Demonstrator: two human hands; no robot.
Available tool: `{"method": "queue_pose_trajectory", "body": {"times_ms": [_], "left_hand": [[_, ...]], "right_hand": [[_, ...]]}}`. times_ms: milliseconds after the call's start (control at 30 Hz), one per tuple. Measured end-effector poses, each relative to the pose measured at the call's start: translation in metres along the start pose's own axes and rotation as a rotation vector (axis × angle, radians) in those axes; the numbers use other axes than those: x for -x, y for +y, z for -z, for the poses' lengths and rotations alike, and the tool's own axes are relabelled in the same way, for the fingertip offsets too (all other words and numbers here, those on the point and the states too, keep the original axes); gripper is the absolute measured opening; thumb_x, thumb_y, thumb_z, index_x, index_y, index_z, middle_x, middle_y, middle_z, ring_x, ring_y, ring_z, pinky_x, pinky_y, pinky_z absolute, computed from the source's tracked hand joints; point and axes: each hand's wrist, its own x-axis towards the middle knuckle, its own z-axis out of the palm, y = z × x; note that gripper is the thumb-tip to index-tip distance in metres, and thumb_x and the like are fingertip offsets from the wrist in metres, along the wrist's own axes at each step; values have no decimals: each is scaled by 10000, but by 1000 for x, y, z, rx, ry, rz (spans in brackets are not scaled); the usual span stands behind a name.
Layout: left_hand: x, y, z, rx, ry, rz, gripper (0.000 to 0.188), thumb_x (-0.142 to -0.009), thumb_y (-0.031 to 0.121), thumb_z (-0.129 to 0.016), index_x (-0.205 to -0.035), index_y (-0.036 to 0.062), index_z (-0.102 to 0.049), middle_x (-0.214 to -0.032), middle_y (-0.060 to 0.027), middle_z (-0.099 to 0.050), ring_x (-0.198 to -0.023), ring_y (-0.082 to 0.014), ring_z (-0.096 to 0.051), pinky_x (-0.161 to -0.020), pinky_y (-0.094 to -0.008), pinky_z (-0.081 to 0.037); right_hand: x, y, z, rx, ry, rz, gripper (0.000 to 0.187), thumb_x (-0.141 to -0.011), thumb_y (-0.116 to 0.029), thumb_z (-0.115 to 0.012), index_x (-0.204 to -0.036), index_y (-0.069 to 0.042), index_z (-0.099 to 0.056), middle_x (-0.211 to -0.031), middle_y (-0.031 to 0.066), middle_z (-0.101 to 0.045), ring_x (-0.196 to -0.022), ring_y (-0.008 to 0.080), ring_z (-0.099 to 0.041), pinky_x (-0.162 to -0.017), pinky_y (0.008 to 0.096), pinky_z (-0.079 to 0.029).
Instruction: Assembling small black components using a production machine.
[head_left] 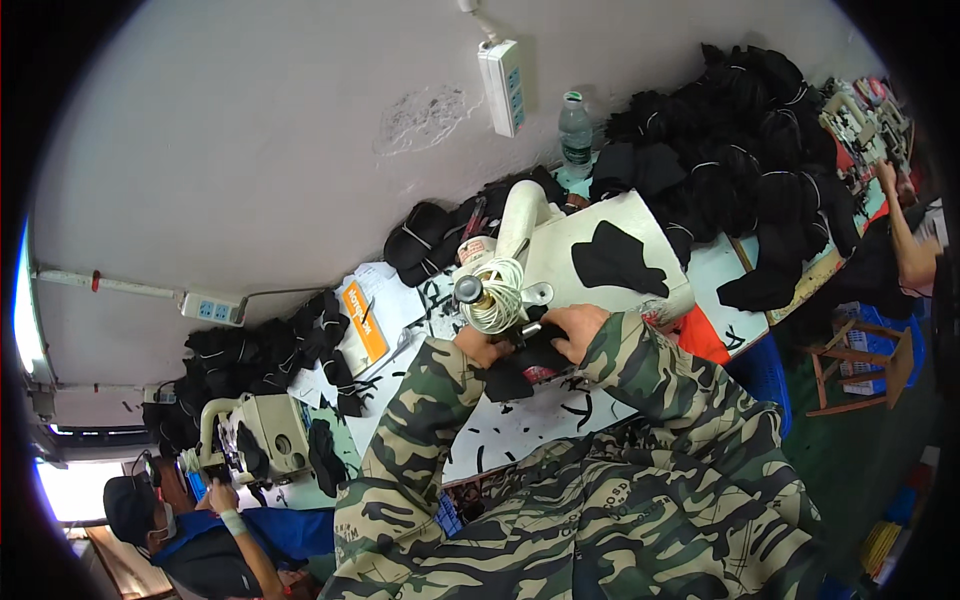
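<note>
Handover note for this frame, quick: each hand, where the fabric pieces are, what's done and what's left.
Left hand: pressed on the black fabric piece at the sewing machine, fingers closed on it.
Right hand: gripping the same piece from the other side, close to the needle area.
Thread cone: white, just above the hands.
Another black cut piece lies on the white machine table.
Done: cannot tell; big heap of black pieces at far right.
Left: piece in hand is under work; black scraps litter the table.
</note>
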Motion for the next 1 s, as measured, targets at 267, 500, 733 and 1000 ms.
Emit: {"method": "queue_pose_trajectory", "body": {"times_ms": [267, 500, 733, 1000], "left_hand": [[30, 4, -4, 49, -277, 44, 204, -752, 91, -584, -921, -24, -583, -733, -53, -606, -688, -95, -561, -640, -229, -442], [34, 13, -27, 247, -191, 14, 118, -825, 84, -519, -886, -16, -504, -667, 6, -506, -641, -45, -476, -594, -198, -389], [23, -19, -19, 21, -75, 81, 267, -806, 226, -512, -750, -24, -588, -624, -102, -564, -555, -176, -497, -570, -315, -403], [6, -27, 5, -65, -55, 201, 225, -767, 202, -566, -804, -12, -625, -649, -105, -601, -593, -180, -556, -581, -316, -432]], "right_hand": [[11, 52, 41, 508, 396, 141, 189, -628, -145, -612, -793, -53, -626, -799, 106, -581, -776, 256, -560, -698, 375, -442], [41, -13, -38, -521, -176, -39, 284, -728, -244, -614, -854, 10, -621, -739, 170, -614, -686, 259, -614, -631, 331, -471], [37, -18, -63, -191, 172, -105, 192, -756, -208, -596, -785, -21, -627, -668, 149, -602, -624, 315, -584, -578, 372, -465], [27, -20, -34, -136, 115, -161, 197, -759, -233, -588, -796, -40, -576, -728, 138, -602, -692, 308, -594, -633, 383, -467]]}}
